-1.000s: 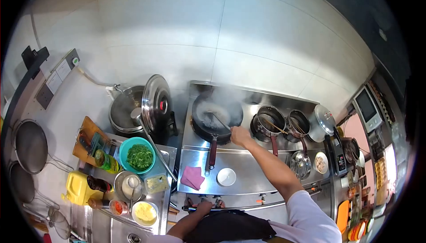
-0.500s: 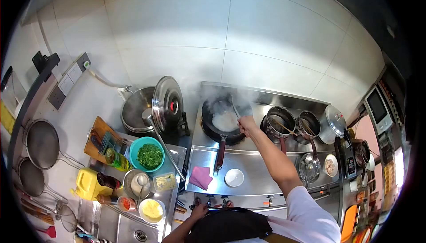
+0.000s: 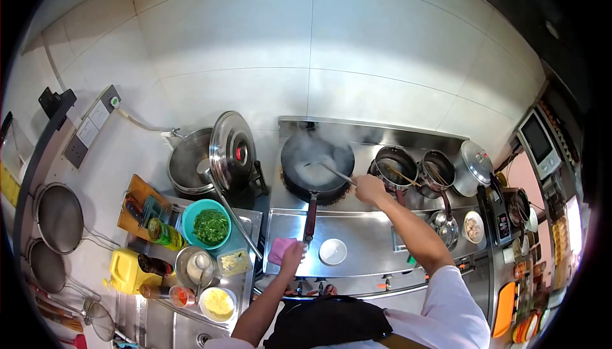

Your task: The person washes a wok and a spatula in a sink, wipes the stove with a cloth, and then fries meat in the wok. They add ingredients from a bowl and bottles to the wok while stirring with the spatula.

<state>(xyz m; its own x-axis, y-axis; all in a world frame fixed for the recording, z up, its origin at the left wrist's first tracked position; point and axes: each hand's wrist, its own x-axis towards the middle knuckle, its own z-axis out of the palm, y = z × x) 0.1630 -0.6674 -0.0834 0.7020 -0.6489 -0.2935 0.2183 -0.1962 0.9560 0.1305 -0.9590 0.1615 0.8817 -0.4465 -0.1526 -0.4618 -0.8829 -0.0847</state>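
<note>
My right hand [image 3: 371, 191] is wrapped round the handle of a long metal cooking utensil [image 3: 340, 174]. Its working end dips into whitish, steaming contents in a black wok [image 3: 295, 150] on the left burner, where steam and liquid blur it. The wok's brown handle [image 3: 310, 218] points toward me. My left hand [image 3: 292, 258] lies over the right part of a folded purple cloth [image 3: 278, 251], close to the handle's end; I cannot tell whether its fingers grip the cloth. A small white bowl [image 3: 333, 252] stands just right of that hand.
Two dark saucepans [image 3: 386, 172] and a lidded pot [image 3: 472, 169] stand right of the wok. At left are a teal bowl of chopped greens [image 3: 210, 223], a yellow jug [image 3: 131, 270] and ingredient bowls. A large lid [image 3: 224, 148] leans by a steel pot [image 3: 185, 164].
My left hand has come up from the counter's front edge onto the purple cloth. My right hand has shifted right and lower, tilting the utensil across the wok. The view has shifted slightly.
</note>
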